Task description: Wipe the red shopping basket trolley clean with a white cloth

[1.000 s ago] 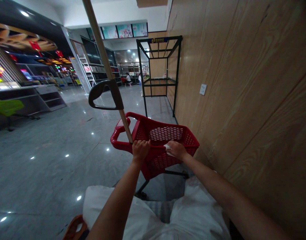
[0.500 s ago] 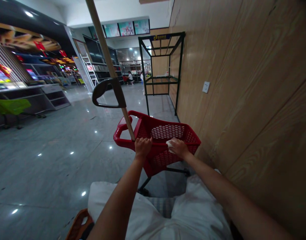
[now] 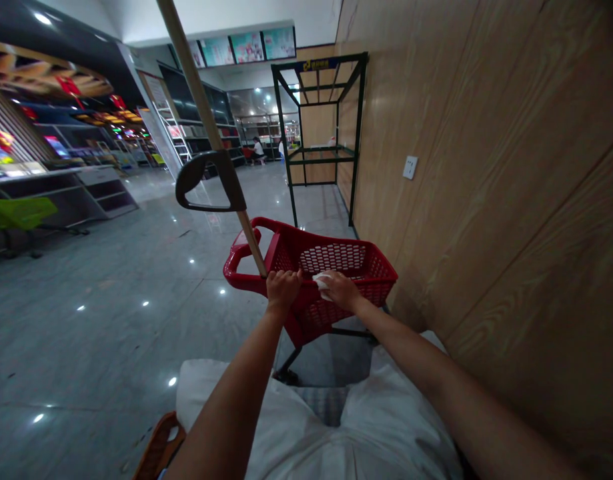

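Observation:
A red plastic shopping cart basket (image 3: 336, 263) stands in front of me beside the wooden wall. My left hand (image 3: 282, 289) is closed on the near rim of the basket, at the foot of a long wooden pole (image 3: 206, 127) that carries a black handle (image 3: 211, 190). My right hand (image 3: 339, 291) rests on the same rim, fingers closed on a small white cloth (image 3: 320, 283), close to my left hand.
A wood-panelled wall (image 3: 486, 167) with a white socket (image 3: 409, 167) runs along the right. A green metal shelf frame (image 3: 319, 133) stands ahead by the wall. A glossy grey floor (image 3: 111, 300) spreads left toward counters and a green chair (image 3: 16, 213). People sit far off.
My right hand with the white cloth has slid left along the basket rim toward my left hand. The view shifted slightly; my left hand keeps its grip.

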Available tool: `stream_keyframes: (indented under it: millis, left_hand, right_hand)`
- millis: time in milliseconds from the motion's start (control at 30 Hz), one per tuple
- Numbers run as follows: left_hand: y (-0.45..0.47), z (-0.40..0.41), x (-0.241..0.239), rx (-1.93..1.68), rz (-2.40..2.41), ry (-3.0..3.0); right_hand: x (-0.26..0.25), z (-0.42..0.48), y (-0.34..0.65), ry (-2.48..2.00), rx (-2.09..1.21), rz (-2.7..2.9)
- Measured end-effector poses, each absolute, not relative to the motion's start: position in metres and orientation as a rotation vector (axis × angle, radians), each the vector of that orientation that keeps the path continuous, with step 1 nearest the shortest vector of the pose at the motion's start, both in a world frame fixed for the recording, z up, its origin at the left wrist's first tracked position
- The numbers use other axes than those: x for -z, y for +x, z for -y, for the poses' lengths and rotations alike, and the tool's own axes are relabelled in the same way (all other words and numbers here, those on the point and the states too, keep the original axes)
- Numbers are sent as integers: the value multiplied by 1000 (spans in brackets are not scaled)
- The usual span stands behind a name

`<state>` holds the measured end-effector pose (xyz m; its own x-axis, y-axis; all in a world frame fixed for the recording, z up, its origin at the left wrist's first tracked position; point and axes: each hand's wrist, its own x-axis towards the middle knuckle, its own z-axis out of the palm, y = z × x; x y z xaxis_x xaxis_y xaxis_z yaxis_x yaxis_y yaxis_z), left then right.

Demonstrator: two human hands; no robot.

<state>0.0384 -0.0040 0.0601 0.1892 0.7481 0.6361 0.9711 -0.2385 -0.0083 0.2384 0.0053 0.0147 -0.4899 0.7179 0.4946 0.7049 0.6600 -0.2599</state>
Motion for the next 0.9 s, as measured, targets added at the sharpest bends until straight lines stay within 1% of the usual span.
stream_keyframes:
  millis: [100,167,333,433,500,567,667,733,800,900]
  left_hand:
    - [39,1,-57,727,1590,-2023]
    - [41,-1,-55,741,1597,-2002]
    - [44,-3,-55,829,1655,-2044]
    - [41,-3,-58,777,1644,-2088]
    - [37,-5,-60,726,1621,-2080]
    - [34,-7,-60,690,1595,-2065]
    - [33,-11,-58,684,1582,-2046]
    - [34,-14,-56,719,1586,-2041]
    - [34,-16,-54,764,1584,-2046]
    - [34,-17,-54,789,1581,-2058]
  right_hand:
    - [-4,-6,282,-1292,10,2297]
    - [-6,-6,285,-1327,40,2322]
    - [-30,-11,204,-1142,70,2389]
    - [-36,-14,171,-1105,52,2340]
    - [-32,-16,182,-1033,31,2341]
    - [-21,-17,217,-1011,1,2358]
    - [-5,-18,280,-1216,-19,2336]
    - [-1,-16,302,-1378,14,2301]
    - [-6,-15,295,-1435,49,2305]
    - [-20,-16,237,-1283,67,2364]
